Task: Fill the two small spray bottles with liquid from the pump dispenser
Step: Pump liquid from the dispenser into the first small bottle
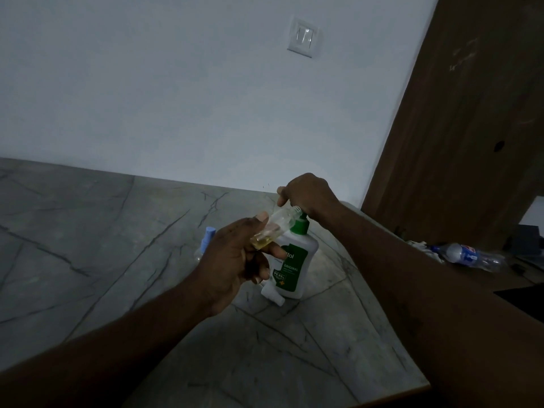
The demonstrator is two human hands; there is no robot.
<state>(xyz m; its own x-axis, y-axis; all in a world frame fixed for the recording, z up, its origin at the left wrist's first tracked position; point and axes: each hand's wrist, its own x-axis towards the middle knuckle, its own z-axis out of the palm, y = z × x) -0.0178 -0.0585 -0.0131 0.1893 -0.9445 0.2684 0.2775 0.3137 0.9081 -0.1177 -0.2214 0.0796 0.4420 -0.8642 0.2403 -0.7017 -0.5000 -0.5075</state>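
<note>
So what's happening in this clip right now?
A person is refilling a small clear spray bottle from a white pump dispenser standing on a marble counter. The left hand tilts the uncapped bottle, its mouth up at the green pump; a little yellowish liquid sits at its bottom. The right hand rests on the pump head. A second bottle with a blue cap stands behind the left hand.

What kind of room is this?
Probably a room in a home, though which room is unclear: a marble-look counter against a plain wall with a light switch, a wooden door, and a handwash pump dispenser.
</note>
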